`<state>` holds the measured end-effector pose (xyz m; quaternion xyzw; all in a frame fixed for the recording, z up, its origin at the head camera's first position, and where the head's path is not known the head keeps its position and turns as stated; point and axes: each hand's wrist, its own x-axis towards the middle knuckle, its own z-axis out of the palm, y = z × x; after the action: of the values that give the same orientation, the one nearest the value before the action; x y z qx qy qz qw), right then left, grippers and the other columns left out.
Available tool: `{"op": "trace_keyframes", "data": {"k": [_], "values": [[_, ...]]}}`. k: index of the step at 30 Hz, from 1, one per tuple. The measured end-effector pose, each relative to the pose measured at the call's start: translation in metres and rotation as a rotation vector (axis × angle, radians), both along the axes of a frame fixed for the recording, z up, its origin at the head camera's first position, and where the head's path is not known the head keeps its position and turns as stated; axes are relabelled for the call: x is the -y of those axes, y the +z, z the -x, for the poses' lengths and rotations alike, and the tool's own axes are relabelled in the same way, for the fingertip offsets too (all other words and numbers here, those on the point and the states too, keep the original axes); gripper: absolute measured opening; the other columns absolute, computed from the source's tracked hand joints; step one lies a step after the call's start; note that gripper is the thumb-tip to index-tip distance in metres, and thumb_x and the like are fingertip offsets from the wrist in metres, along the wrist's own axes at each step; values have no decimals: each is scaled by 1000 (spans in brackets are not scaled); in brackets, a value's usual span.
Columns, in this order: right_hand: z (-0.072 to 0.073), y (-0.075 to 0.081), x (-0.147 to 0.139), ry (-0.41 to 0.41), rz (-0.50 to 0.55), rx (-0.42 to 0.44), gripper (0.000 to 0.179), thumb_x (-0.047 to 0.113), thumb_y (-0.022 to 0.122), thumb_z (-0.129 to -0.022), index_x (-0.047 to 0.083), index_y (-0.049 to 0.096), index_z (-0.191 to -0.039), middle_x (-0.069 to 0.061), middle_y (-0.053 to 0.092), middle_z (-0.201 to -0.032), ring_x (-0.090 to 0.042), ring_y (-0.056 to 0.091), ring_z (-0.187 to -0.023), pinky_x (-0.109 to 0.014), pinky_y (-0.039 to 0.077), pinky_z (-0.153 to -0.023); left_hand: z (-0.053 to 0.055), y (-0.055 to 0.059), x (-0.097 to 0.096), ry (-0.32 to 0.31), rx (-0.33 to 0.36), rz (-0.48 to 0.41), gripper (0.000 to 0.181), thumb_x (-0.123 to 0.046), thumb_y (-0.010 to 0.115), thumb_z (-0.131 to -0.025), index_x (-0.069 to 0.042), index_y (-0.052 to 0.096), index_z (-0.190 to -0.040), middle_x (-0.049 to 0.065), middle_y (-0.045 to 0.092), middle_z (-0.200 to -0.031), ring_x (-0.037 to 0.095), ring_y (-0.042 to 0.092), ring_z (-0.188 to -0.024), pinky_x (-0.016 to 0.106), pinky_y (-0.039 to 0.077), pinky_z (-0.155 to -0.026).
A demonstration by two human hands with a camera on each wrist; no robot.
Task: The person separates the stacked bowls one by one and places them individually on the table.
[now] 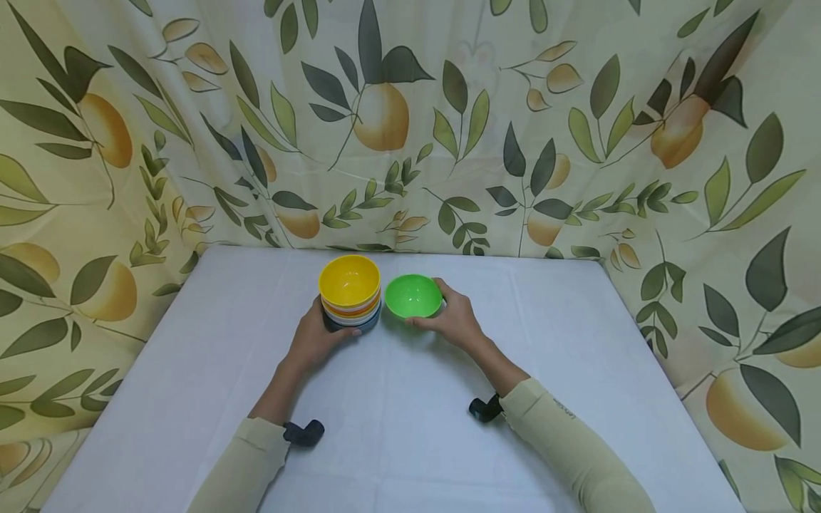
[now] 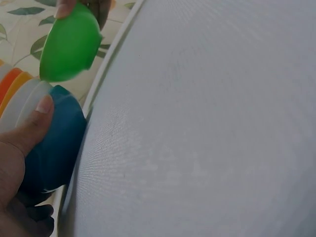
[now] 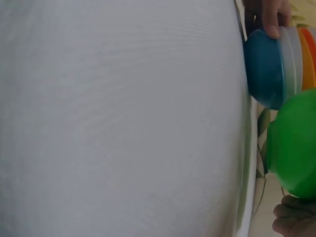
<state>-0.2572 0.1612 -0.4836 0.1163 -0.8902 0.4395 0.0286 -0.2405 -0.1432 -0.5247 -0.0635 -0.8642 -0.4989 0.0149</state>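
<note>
A stack of nested bowls has a yellow bowl [image 1: 349,281] on top and a blue bowl [image 2: 61,143] at the bottom, with white and orange rims between them. My left hand [image 1: 314,336] grips the stack low down, its thumb against the blue bowl in the left wrist view. Just right of the stack, a green bowl [image 1: 413,296] is held by my right hand [image 1: 457,320], thumb at the near side and fingers at the far side. Both wrist views show the green bowl raised off the table, close to the stack's upper part.
The white-covered table [image 1: 410,413] stretches around both hands. Behind it hangs a curtain [image 1: 474,192] patterned with fruit and leaves, which also covers both sides. A small black camera sits on each wrist.
</note>
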Motion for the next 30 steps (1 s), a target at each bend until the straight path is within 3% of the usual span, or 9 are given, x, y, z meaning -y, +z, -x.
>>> {"op": "trace_keyframes", "data": {"k": [19, 30], "values": [[0, -5, -1, 25, -19, -6, 96, 38, 98, -72, 3, 53, -149, -18, 64, -139, -36, 61, -127, -55, 51, -107, 1, -1, 0, 3, -2, 0, 105, -30, 95, -81, -12, 30, -162, 10, 49, -155, 30, 44, -145, 50, 27, -126], [1, -6, -1, 26, -40, 55, 103, 36, 100, -70, -1, 50, -152, -20, 61, -144, -37, 58, -131, -53, 48, -111, 1, 0, -1, 7, 11, -2, 107, -30, 95, -80, -11, 29, -162, 12, 48, -157, 31, 43, -146, 50, 27, -126]]}}
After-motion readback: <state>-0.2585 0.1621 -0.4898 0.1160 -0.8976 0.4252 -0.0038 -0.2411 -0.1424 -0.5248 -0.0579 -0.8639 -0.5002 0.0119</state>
